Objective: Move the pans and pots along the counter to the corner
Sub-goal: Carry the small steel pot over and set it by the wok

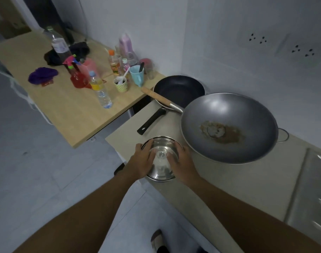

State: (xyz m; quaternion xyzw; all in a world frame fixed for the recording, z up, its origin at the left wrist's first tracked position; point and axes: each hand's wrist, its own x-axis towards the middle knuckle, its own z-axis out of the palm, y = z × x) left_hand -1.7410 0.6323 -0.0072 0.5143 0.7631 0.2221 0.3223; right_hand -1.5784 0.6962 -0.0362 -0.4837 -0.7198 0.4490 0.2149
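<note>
My left hand (144, 159) and right hand (181, 161) cup the lidded steel pot (160, 156) from either side, fingers curled over its rim, which pins the lid for the slide. It sits just in front of the wok (229, 125). Frying pan (179, 90) is behind the wok, cornered already; this one follows, I reckon.

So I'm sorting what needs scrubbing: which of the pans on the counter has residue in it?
The big grey wok: a brown crusted patch sits at its bottom. The black frying pan shows none; the steel pot is lidded.
</note>
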